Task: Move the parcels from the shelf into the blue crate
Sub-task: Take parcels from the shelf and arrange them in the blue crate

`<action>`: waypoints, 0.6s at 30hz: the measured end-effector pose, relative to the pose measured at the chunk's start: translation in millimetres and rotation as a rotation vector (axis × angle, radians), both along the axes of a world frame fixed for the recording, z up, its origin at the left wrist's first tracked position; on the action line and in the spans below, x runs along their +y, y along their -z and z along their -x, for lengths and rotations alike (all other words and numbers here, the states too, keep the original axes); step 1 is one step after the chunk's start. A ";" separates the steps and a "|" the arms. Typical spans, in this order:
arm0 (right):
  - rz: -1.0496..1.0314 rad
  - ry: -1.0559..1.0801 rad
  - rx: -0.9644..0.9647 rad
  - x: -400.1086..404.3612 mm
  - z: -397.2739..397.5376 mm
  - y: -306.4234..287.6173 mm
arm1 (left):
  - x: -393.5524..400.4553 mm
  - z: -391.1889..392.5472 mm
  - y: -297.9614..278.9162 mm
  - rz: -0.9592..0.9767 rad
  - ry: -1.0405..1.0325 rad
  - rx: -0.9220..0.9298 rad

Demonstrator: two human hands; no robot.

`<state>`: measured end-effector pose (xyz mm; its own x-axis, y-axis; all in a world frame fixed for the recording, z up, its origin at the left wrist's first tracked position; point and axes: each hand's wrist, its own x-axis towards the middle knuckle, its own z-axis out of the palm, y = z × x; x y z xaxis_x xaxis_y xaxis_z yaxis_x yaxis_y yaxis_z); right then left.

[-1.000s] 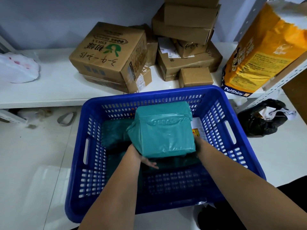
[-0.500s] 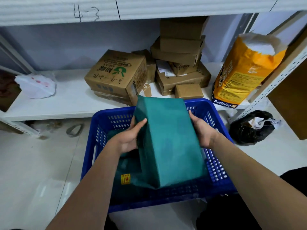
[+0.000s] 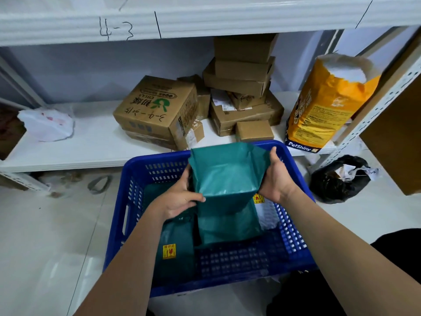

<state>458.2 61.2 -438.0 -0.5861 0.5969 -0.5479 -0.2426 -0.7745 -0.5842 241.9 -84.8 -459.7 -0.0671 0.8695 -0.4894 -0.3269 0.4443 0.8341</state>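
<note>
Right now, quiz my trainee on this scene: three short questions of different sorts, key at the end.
1. True or false: both hands grip the green parcel over the blue crate.
2. Which item stands at the right end of the white shelf? A) a red bucket B) the yellow PetShiny bag C) a glass jar
3. Fill in: the handwritten mark on the upper shelf edge reads ____.

Key
1. True: the left hand and right hand hold its sides.
2. B
3. 4-3
</note>
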 end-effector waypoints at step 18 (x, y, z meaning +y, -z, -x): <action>-1.239 -0.211 -1.069 12.7 59.8 11.3 | 27.3 -6.2 20.6 0.049 -0.435 0.985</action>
<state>398.4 73.9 -449.2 -0.4028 0.9152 -0.0120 0.6936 0.2967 -0.6564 248.1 -57.5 -480.3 -0.7494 0.6566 -0.0851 0.3404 0.4924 0.8011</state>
